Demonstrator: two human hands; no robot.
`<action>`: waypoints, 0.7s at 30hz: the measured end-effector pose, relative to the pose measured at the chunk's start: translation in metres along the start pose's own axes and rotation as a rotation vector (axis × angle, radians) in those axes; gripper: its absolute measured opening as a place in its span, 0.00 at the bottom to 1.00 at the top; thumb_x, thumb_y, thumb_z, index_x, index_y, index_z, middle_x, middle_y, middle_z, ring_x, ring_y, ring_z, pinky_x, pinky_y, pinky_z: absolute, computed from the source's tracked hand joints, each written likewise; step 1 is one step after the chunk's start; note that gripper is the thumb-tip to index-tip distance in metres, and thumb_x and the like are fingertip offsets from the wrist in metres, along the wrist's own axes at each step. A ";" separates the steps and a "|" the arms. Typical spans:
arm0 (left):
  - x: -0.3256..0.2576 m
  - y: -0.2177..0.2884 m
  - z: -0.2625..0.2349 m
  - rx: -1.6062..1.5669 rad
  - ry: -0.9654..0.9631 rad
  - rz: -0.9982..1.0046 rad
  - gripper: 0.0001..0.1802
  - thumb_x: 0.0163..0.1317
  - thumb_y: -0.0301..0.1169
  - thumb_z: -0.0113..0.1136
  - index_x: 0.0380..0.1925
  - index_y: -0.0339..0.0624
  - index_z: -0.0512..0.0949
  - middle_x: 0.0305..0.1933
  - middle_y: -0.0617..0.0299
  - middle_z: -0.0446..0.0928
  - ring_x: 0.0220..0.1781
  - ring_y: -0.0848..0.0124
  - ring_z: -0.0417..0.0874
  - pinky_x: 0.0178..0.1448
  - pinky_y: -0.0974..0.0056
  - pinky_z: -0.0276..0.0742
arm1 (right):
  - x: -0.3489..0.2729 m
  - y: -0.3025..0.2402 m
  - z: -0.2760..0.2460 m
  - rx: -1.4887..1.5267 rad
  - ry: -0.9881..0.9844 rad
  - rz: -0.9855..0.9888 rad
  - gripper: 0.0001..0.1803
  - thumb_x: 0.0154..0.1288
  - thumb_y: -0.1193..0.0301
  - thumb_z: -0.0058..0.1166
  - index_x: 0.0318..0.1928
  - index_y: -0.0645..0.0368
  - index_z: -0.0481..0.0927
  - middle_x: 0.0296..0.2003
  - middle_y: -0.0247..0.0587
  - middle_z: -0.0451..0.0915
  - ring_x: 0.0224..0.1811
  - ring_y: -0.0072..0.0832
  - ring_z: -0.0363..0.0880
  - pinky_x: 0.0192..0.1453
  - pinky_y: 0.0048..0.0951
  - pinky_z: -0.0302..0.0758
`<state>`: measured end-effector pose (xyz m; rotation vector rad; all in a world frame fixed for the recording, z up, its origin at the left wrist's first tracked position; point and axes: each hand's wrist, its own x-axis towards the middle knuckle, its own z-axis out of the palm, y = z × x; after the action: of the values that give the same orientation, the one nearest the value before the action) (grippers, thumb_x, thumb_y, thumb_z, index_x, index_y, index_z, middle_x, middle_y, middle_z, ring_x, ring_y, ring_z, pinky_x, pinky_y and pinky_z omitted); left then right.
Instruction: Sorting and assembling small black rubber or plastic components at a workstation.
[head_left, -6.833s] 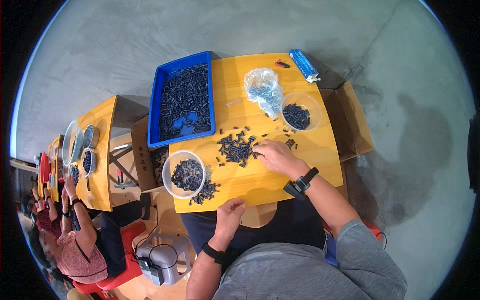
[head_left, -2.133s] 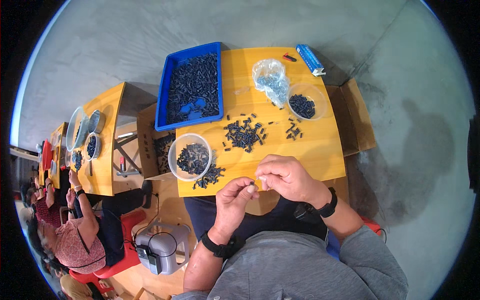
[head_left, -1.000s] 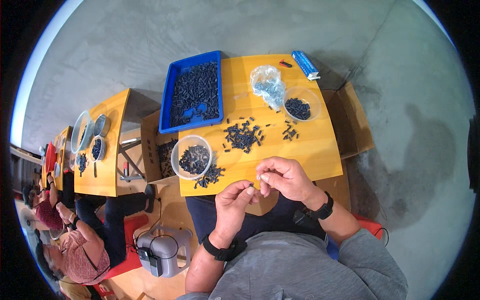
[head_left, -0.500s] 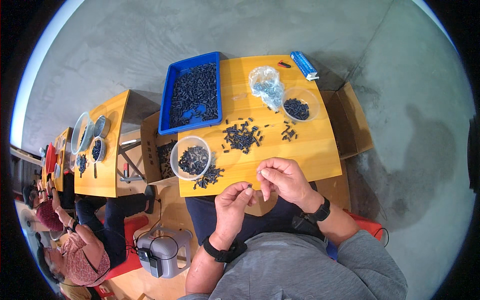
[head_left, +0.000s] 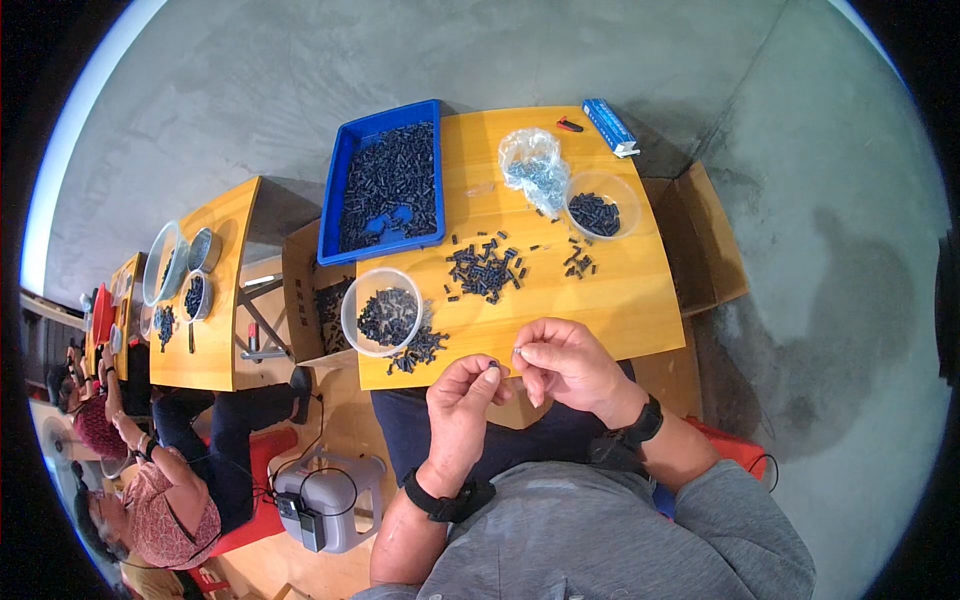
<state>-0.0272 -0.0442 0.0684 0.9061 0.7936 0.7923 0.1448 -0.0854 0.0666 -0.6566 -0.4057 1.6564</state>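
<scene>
My left hand pinches a small dark plastic part at the near edge of the yellow table. My right hand holds a tiny pale piece right beside it, fingertips almost touching. A loose pile of small dark parts lies mid-table. A clear bowl of dark parts stands at the near left, with more spilled beside it.
A blue tray full of dark parts sits at the far left. A second clear bowl and a clear bag of small metal pieces stand far right. An open cardboard box is right of the table. Other people work at tables on the left.
My right hand has left the pile mid-table and come back to the near edge. Both hands now meet there, each pinching a small piece.
</scene>
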 end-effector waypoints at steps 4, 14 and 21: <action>-0.001 -0.001 0.000 -0.009 0.001 -0.014 0.03 0.66 0.23 0.54 0.38 0.36 0.75 0.36 0.61 0.79 0.31 0.74 0.78 0.38 0.69 0.75 | 0.001 -0.001 -0.002 0.024 -0.001 -0.024 0.06 0.69 0.76 0.49 0.43 0.64 0.76 0.33 0.41 0.78 0.25 0.26 0.80 0.29 0.28 0.82; 0.001 -0.005 -0.002 -0.014 0.028 -0.052 0.05 0.66 0.22 0.55 0.40 0.33 0.77 0.33 0.61 0.80 0.31 0.77 0.78 0.38 0.72 0.74 | 0.000 -0.005 -0.003 0.062 -0.008 -0.010 0.07 0.71 0.74 0.46 0.46 0.63 0.72 0.36 0.44 0.79 0.29 0.30 0.83 0.31 0.29 0.83; 0.002 -0.003 0.000 -0.022 0.002 -0.061 0.06 0.66 0.22 0.55 0.40 0.33 0.77 0.32 0.62 0.80 0.31 0.78 0.78 0.39 0.72 0.75 | 0.000 -0.006 -0.005 0.113 -0.058 -0.009 0.07 0.70 0.76 0.47 0.45 0.63 0.73 0.39 0.48 0.81 0.28 0.32 0.84 0.31 0.30 0.83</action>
<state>-0.0256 -0.0437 0.0655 0.8573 0.8094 0.7472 0.1529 -0.0846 0.0664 -0.5238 -0.3533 1.6796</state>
